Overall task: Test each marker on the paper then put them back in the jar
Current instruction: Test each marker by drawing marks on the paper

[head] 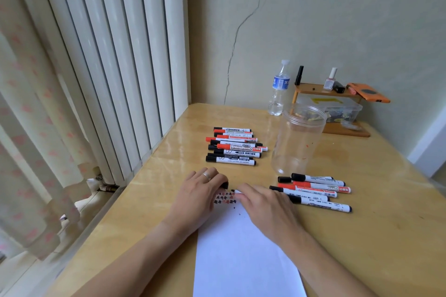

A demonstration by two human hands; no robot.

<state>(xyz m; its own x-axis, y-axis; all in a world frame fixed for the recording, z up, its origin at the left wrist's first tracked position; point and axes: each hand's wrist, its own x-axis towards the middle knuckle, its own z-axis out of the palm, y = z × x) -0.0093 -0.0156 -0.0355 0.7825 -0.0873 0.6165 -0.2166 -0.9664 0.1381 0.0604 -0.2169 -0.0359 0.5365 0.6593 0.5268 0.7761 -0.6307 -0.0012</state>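
On the table (pixel 149 200), the left hand (pixel 198 198) pinches a black cap (pixel 225 185) in its grip, and the right hand (pixel 263 210) grips an uncapped marker (pixel 237 191), tip at the paper's (pixel 241 253) far edge beside red and black test marks (pixel 224 198). One empty jar (pixel 298 140) stands upright between two marker groups: about ten (pixel 235 147) to its left, five (pixel 316 190) just beside the right hand.

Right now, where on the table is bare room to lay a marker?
Bare wood lies right of the jar and left of the far marker pile. It is crowded between the paper and the near markers.
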